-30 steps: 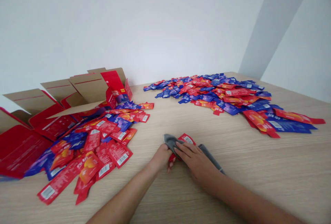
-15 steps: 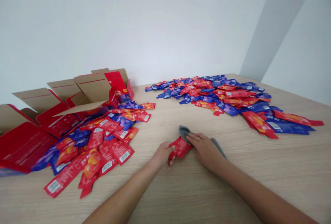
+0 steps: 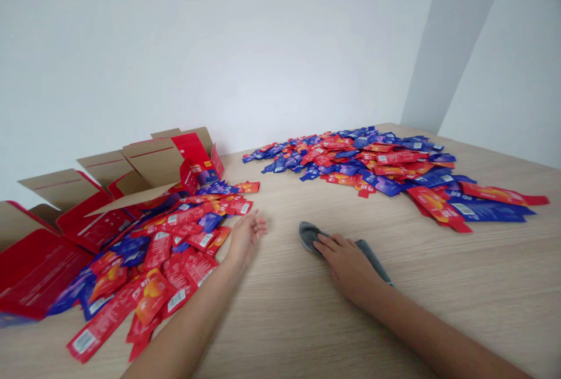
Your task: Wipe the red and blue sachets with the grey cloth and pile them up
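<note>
My left hand (image 3: 246, 234) hovers open at the right edge of the left pile of red and blue sachets (image 3: 149, 256), with nothing in it. My right hand (image 3: 346, 261) lies flat on a grey cloth (image 3: 309, 233) on the wooden table (image 3: 438, 285), fingers resting on the cloth rather than gripping it. Between the hands the tabletop is bare wood.
A second, wider pile of red and blue sachets (image 3: 377, 166) spreads across the far right of the table. Several open red cardboard boxes (image 3: 65, 215) with brown flaps stand at the far left. A white wall runs behind the table.
My left hand held a red sachet against the cloth; it has now swung left to the left pile and is empty. My right hand stayed on the cloth.
</note>
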`<act>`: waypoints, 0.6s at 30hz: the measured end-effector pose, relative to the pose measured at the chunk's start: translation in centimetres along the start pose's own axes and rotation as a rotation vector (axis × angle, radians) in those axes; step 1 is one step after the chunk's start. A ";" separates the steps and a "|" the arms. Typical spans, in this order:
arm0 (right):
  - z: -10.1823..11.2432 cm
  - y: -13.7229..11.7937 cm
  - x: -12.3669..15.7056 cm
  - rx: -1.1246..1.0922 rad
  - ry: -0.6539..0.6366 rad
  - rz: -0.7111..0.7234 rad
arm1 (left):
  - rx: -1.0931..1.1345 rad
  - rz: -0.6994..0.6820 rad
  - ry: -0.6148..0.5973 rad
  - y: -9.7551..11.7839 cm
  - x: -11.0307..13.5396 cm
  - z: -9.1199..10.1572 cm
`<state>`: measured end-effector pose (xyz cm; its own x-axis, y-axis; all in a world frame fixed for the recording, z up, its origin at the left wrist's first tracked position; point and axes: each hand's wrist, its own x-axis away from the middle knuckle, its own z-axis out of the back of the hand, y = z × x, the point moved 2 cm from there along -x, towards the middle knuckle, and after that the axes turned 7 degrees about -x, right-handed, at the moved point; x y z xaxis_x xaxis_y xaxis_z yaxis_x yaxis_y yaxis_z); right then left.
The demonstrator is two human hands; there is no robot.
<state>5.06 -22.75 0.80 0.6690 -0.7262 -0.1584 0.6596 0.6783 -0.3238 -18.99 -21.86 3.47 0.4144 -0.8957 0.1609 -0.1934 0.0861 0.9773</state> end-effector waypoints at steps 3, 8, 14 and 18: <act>0.2 0.0 0.0 -0.023 -0.002 -0.005 | -0.527 -0.128 -0.176 -2.4 -3.7 -6.7; 0.2 0.1 -0.1 -0.048 -0.033 -0.005 | -1.039 -0.365 -0.297 -4.2 -9.8 -17.0; -0.3 0.5 -0.3 -0.100 -0.029 -0.040 | -1.310 -0.586 -0.477 -4.7 -13.3 -23.7; -0.1 0.5 -0.2 -0.121 -0.029 -0.052 | -1.466 -0.647 -0.556 -5.3 -13.7 -24.1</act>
<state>5.21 -22.21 0.55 0.6460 -0.7551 -0.1119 0.6484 0.6201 -0.4417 -2.21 0.49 -0.55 -0.3113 -0.9495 -0.0393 0.9271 -0.3125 0.2068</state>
